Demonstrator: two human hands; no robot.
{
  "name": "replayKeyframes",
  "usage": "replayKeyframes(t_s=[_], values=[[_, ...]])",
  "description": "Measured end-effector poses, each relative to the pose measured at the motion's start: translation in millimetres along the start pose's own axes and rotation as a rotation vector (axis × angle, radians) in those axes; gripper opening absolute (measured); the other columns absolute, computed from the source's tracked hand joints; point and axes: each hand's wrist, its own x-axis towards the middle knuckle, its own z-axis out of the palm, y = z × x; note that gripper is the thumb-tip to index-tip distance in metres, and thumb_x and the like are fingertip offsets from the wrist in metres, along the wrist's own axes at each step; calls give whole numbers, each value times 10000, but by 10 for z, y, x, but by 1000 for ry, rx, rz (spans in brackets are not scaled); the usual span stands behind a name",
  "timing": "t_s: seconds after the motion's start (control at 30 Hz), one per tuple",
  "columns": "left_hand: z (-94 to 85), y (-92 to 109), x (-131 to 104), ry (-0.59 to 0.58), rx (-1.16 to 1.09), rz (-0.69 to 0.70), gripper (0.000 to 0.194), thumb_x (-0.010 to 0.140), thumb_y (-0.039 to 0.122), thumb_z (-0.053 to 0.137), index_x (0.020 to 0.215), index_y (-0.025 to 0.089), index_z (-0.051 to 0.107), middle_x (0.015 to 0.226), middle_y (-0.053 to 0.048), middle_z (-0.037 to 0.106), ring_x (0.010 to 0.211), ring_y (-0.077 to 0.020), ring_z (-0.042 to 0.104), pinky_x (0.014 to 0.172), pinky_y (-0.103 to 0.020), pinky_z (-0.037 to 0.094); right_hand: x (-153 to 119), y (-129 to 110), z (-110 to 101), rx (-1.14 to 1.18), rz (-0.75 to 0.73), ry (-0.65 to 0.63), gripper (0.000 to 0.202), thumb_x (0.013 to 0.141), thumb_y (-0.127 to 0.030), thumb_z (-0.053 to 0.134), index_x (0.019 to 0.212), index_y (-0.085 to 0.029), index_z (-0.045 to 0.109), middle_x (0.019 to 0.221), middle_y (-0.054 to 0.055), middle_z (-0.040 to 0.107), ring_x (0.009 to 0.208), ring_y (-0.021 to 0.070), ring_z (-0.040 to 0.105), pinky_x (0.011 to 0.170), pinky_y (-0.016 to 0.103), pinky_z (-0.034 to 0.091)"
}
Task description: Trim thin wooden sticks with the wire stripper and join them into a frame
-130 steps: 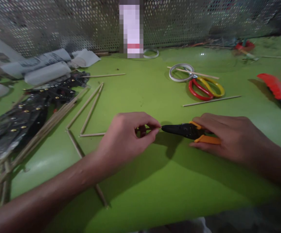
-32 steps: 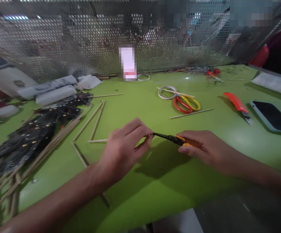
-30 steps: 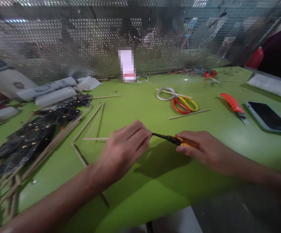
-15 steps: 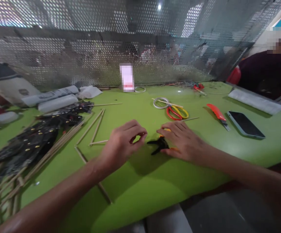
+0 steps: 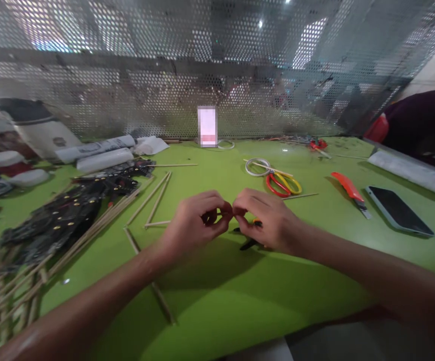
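My left hand [image 5: 198, 218] is closed in a pinch above the green table [image 5: 217, 296]. My right hand [image 5: 270, 218] pinches too, its fingertips meeting those of the left. Whatever lies between the fingertips is too small to make out. Under my right hand is a small black-and-orange tool [image 5: 248, 244], mostly covered by the palm and fingers. Left of my hands, thin wooden sticks [image 5: 159, 198] are joined in an angular shape, partly behind the left hand. Another jointed stick [image 5: 162, 302] passes beneath my left forearm.
Beyond my right hand lie red-and-yellow-handled scissors [image 5: 277, 186] and a tape roll [image 5: 257, 168]. An orange cutter [image 5: 347, 188] with its blade out and a phone [image 5: 400, 210] are farther right. Long sticks [image 5: 93, 228] and black plastic packets [image 5: 59, 215] fill the left. A person sits at right.
My right hand has left the black-and-orange tool and come up against the left fingertips, its fingers now pinched. The left hand keeps its pinch. The camera view has shifted slightly left.
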Motion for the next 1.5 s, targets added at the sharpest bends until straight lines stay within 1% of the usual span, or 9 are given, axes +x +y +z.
replayKeyframes(t_s=[0.13, 0.27, 0.37, 0.57, 0.83, 1.0, 1.3, 1.4, 1.5], values=[[-7, 27, -9, -25, -38, -29, 119, 791, 15, 616, 769, 108, 688, 712, 1, 598, 575, -51, 472, 502, -151, 348, -12, -4, 28, 73, 57, 3, 112, 849, -90, 539, 920, -168, 503, 825, 22, 542, 740, 131, 493, 662, 267, 406], [2, 58, -14, -12, -43, 15, 98, 801, 41, 620, 769, 104, 687, 696, 5, 577, 567, -47, 458, 506, -164, 344, -20, -11, 56, 109, 77, 45, 105, 841, -104, 546, 884, -178, 486, 797, -2, 511, 699, 109, 461, 637, 249, 378], [1, 81, -13, -16, -57, 29, 97, 795, 35, 614, 768, 106, 676, 707, 2, 573, 575, -50, 468, 510, -171, 356, -24, -41, 55, 195, 108, 89, 109, 833, -98, 536, 864, -187, 482, 780, -14, 508, 687, 100, 462, 633, 238, 383], [-27, 136, -44, -57, -137, 38, 151, 757, 1, 608, 815, 134, 653, 751, -6, 593, 613, -76, 517, 509, -191, 393, -45, -166, -9, 328, 189, 116, 112, 792, -86, 534, 828, -189, 508, 732, -35, 522, 631, 78, 454, 583, 212, 381], [-40, 210, -84, -71, -284, -7, 99, 793, 60, 647, 801, 158, 643, 783, -37, 628, 674, -123, 595, 538, -245, 466, -74, -301, -103, 439, 308, 116, 122, 785, -69, 561, 826, -181, 537, 731, -43, 555, 623, 63, 481, 571, 196, 419], [-49, 246, -81, -64, -287, -32, 90, 786, 71, 673, 794, 159, 656, 774, -47, 644, 671, -130, 605, 529, -252, 476, -78, -343, -125, 389, 320, 123, 143, 779, -57, 571, 826, -190, 547, 741, -42, 588, 634, 65, 510, 568, 197, 430], [-45, 244, -80, -69, -247, -16, 101, 785, 69, 680, 807, 166, 656, 777, -39, 647, 676, -131, 611, 547, -264, 483, -77, -354, -124, 270, 300, 101, 122, 797, -86, 553, 812, -204, 525, 707, -46, 579, 588, 66, 482, 538, 218, 400], [-35, 232, -81, -79, -243, -13, 95, 792, 83, 673, 809, 172, 647, 780, -40, 647, 677, -132, 606, 549, -266, 485, -99, -363, -108, 157, 267, 98, 123, 808, -102, 541, 821, -220, 511, 715, -37, 591, 599, 85, 495, 550, 239, 403], [-28, 222, -82, -85, -220, -10, 98, 796, 80, 656, 795, 175, 634, 778, -37, 640, 667, -129, 593, 539, -266, 470, -120, -353, -95, -24, 179, 85, 107, 837, -122, 515, 843, -229, 511, 752, -9, 605, 642, 109, 512, 570, 260, 398]])
